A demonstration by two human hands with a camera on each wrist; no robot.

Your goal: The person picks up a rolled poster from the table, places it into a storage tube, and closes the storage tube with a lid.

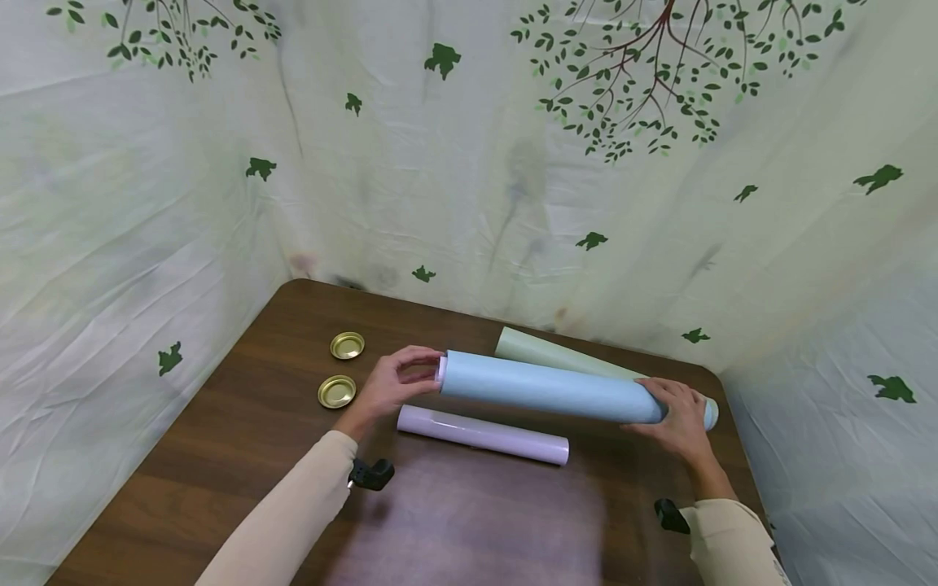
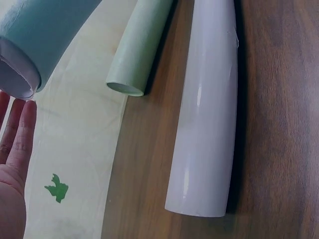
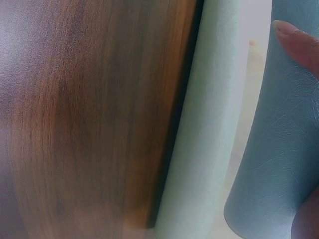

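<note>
Only the head view shows two gold lids [image 1: 341, 369]. Left hand [image 1: 396, 381] and right hand [image 1: 677, 419] each clasp the blue tube [image 1: 557, 389]; its contents are hidden.

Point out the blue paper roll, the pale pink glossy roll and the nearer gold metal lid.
blue paper roll [image 1: 545, 388], head view, middle of its side
pale pink glossy roll [image 1: 484, 434], head view, middle of its side
nearer gold metal lid [image 1: 337, 391], head view, its centre
</note>
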